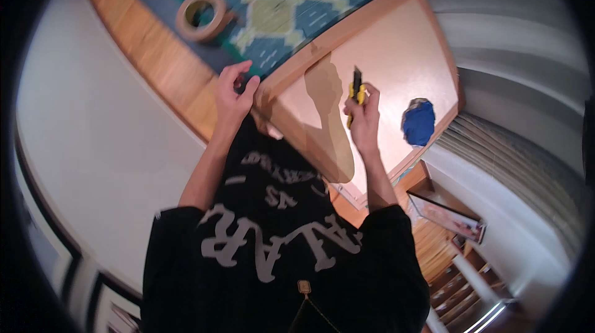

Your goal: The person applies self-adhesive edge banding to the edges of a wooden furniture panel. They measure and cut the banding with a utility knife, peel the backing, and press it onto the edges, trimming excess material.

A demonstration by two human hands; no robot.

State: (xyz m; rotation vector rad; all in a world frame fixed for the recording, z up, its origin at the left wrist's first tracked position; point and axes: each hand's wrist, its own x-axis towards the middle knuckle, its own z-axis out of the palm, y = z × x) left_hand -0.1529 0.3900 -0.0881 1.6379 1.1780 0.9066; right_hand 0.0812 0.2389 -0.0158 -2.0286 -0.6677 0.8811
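Observation:
My right hand (364,116) grips a yellow and black utility knife (356,94), its tip pointing away from me, above a pale flat panel (384,54). Brown tape (359,22) runs along the panel's edges. At the panel's near left corner is my left hand (234,94), thumb and curled fingers apart, with nothing plainly held. Whether it touches the corner I cannot tell. A roll of brown packing tape (184,23) stands beyond it, by the edge of a patterned rug. Toward the panel's right side lies a crumpled-looking blue item (419,123), its kind unclear.
The blue and green rug (276,8) spreads beyond the panel. Wooden floor (149,39) shows at left beside a pale wall (105,104). Light curtains (514,54) hang close along the right. A framed picture (446,215) and shelf-like wooden steps (458,280) are at lower right.

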